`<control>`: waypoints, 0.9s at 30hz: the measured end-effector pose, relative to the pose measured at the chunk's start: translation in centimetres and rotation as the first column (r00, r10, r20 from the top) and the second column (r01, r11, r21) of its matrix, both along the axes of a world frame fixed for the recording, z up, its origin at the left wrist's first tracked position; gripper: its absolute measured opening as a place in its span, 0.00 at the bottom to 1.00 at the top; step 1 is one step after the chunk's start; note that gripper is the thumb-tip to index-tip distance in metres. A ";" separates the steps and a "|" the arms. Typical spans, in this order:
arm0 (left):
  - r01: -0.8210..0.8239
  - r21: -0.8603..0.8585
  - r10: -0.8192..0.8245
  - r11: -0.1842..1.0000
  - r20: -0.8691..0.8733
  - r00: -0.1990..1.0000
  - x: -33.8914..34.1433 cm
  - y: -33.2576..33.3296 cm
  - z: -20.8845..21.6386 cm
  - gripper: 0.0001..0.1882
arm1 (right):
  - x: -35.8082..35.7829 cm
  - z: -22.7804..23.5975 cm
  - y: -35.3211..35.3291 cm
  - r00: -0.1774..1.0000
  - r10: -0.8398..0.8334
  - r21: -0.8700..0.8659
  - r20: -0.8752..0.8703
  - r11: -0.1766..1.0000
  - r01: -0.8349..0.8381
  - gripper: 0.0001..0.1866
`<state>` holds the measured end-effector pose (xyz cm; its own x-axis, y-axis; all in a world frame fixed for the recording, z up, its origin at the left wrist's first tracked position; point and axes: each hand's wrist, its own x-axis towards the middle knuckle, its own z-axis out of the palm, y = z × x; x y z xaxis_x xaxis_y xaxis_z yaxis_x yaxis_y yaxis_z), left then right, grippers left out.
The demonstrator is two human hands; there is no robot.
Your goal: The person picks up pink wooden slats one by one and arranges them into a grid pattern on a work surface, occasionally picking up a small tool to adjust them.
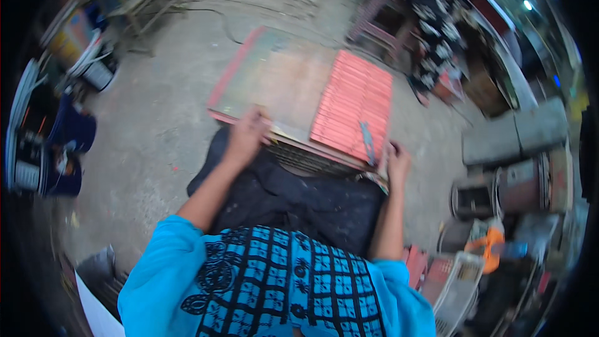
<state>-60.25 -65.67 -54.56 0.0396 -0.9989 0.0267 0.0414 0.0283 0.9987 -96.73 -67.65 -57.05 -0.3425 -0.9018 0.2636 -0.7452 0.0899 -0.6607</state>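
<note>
A large flat metal panel (281,81) lies in front of me over a low frame, with a bare brownish part on the left and a red ribbed slatted section (352,103) on the right. My left hand (246,134) grips the panel's near edge on the left. At the near right corner my right hand (397,162) holds the panel's edge. A small grey tool (368,140) lies on the red section, close to my right hand.
Concrete ground surrounds the panel. Another person in black patterned clothes (433,19) stands at the far right beside a red stool (380,22). Metal boxes and drums (511,184) sit right, blue bins (65,143) left, a wire crate (458,281) lower right.
</note>
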 end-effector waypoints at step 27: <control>-0.362 -0.212 0.342 0.908 -0.126 0.931 2.3 -31.1 -4.8 0.04 | 1.8 -2.9 -3.2 0.997 -0.033 0.358 -0.071 0.932 0.057 0.13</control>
